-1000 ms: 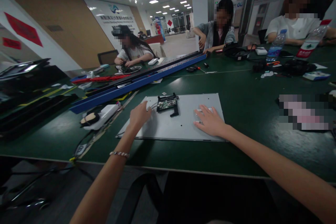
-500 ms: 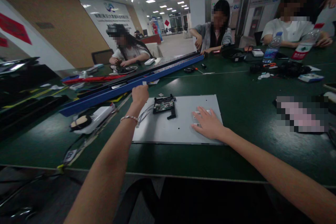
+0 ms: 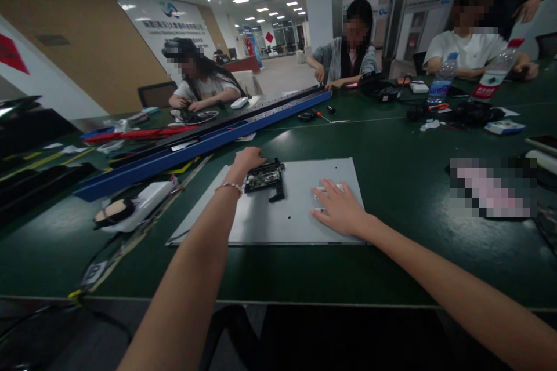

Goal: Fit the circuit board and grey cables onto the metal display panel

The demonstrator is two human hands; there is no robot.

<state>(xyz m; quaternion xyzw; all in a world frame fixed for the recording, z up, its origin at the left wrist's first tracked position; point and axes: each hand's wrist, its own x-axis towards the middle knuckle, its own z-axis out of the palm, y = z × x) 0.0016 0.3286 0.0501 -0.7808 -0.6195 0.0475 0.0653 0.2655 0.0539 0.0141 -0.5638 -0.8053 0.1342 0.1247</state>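
Note:
A flat light-grey panel (image 3: 304, 226) lies on the green table in front of me. On its upper left part sits a black bracket with a circuit board (image 3: 263, 178). My left hand (image 3: 249, 159) is at the bracket's upper left corner, with its fingers bent; what its fingertips hold, if anything, is hidden. My right hand (image 3: 342, 207) lies on the right part of the panel with its fingers spread, partly over a small white piece (image 3: 321, 210).
A long blue rail (image 3: 209, 142) crosses the table behind the panel. To the left is a white device (image 3: 141, 206) with cables. Bottles (image 3: 444, 78), a screwdriver (image 3: 322, 117) and a pixelated pink object (image 3: 491, 191) lie farther right. Three people sit across the table.
My left hand has moved right and down, from the panel's back left edge to the bracket. My right hand stays spread on the panel. The view has shifted slightly.

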